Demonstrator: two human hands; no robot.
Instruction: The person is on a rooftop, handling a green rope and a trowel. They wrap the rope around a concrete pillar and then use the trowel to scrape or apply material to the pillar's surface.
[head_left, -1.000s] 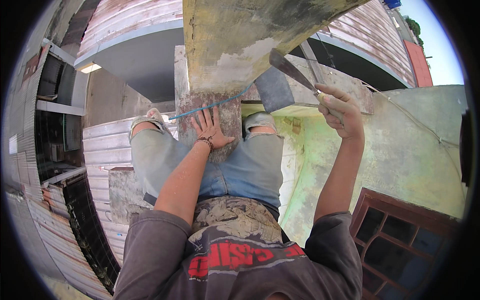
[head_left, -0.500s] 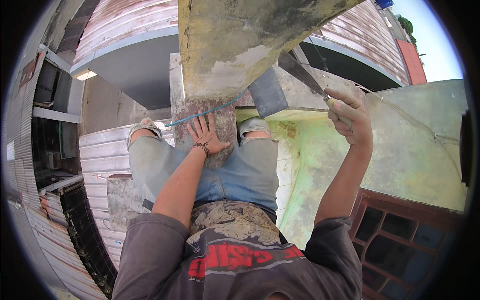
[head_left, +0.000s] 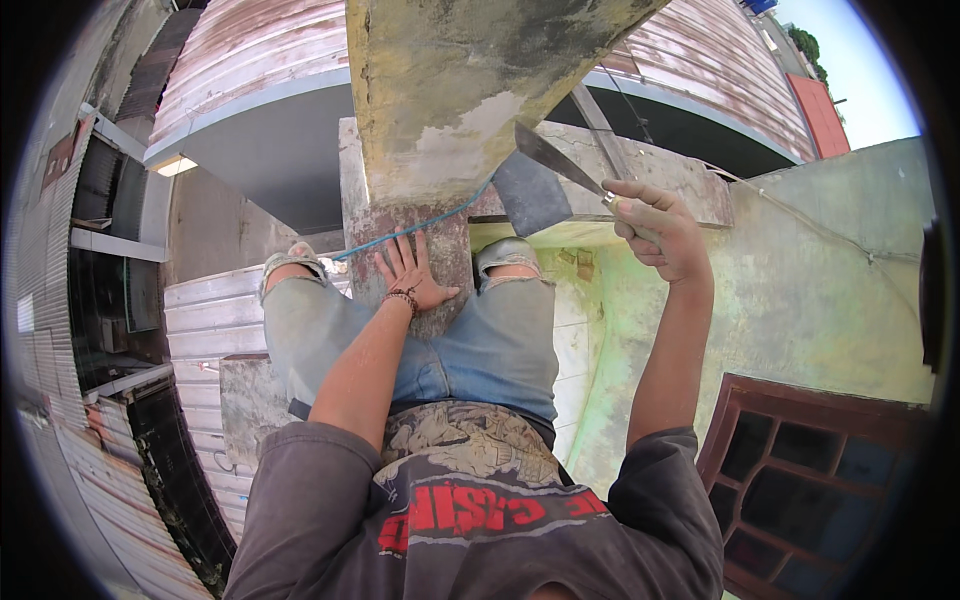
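The right hand (head_left: 660, 228) grips a trowel (head_left: 545, 170), its blade at the wall (head_left: 450, 110). The left hand (head_left: 410, 275) lies flat, fingers open, on the post (head_left: 445, 255). Smoothing seems underway; next needs a steady scrape.

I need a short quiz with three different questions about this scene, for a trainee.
1. True or false: the left hand lies flat on the concrete beam.
2. What does the right hand hold?
A. a hammer
B. a trowel
C. a brush
3. Fill in: a thin ____ string runs across the beam just beyond the left hand.

Key: 1 true; 2 B; 3 blue.
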